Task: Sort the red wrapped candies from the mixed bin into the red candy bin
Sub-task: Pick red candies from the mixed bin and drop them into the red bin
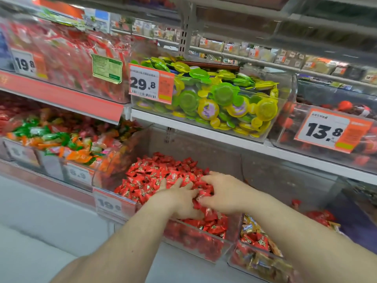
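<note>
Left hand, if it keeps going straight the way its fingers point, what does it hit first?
The left hand lies on the red candies, fingers pointing up and away over the heap. Going straight on, it would likely plough into more of that heap first, then the bin's back wall; depth is unclear.

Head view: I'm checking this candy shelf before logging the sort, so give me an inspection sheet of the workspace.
Surface: white shelf tiers carrying clear bins.
Job's things: red candy bin heaped with red wrapped candies; mixed bin to its right holds gold and red wrappers.
Clutter: green and yellow cup sweets bin; orange and green candies; price tags 29.8 and 13.8.
Grippers: left hand and right hand rest spread on the red heap; any grasp unclear.
Cables: nothing seen.
Surroundings: blurred upper shelves of packets.
</note>
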Available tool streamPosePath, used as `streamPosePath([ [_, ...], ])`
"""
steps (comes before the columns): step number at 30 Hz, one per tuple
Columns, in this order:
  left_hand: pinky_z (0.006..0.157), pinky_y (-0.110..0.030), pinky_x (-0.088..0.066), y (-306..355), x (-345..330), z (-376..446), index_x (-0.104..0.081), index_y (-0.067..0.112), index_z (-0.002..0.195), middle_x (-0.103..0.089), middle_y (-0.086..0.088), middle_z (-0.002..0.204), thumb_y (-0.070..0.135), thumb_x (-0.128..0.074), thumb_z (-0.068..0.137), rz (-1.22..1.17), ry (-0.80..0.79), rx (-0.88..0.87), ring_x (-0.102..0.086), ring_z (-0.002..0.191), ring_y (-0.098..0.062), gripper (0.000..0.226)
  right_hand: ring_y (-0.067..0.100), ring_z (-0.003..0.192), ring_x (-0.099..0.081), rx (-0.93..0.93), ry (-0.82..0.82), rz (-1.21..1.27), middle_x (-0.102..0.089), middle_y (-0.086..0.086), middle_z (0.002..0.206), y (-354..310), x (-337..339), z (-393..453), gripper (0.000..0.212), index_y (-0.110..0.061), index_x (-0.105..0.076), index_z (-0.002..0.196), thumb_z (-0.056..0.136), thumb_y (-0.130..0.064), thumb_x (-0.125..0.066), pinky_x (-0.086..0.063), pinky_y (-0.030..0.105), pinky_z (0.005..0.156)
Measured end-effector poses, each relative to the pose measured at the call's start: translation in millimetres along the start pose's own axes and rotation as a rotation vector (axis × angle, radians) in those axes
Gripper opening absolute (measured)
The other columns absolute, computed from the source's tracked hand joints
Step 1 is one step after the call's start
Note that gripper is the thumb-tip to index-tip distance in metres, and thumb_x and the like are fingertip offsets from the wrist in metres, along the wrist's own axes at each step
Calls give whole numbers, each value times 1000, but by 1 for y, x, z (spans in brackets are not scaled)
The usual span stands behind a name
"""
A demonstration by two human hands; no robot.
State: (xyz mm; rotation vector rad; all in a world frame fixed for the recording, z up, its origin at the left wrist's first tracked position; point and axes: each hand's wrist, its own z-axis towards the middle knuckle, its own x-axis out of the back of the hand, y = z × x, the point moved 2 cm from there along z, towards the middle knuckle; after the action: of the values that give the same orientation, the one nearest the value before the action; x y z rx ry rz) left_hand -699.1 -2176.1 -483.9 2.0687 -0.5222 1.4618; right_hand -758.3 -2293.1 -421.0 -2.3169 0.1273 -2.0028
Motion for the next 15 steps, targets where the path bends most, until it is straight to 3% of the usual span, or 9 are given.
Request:
streamPosePath([
  [3,111,-68,12,-23,7,1,-21,37,154,-7,8,164,58,-50,90,130,-18,151,3,151,-30,73,27,152,6,23,-270,-234,9,12,164,-3,-23,9,89,-25,-5,158,90,-61,-51,-4,48,122],
  [5,110,-69,11,-45,11,-1,-21,40,153,-8,5,164,49,-49,94,136,-13,256,1,151,-33,66,27,150,17,32,-357,-313,23,8,161,-6,-36,20,91,-30,8,156,91,-67,-43,4,51,121],
  [9,108,-70,14,-70,9,-5,-17,42,153,-4,3,165,37,-41,97,57,-2,388,8,150,-34,60,26,149,18,-74,-429,-438,29,4,159,1,-54,46,83,-31,13,155,95,-69,-30,7,53,120],
  [15,109,-69,11,-71,11,-7,-24,34,153,-11,-4,164,43,-41,95,-32,110,439,7,150,-35,61,31,151,6,-239,-370,-436,10,6,165,14,-42,72,82,-31,3,157,93,-70,-32,2,59,119],
])
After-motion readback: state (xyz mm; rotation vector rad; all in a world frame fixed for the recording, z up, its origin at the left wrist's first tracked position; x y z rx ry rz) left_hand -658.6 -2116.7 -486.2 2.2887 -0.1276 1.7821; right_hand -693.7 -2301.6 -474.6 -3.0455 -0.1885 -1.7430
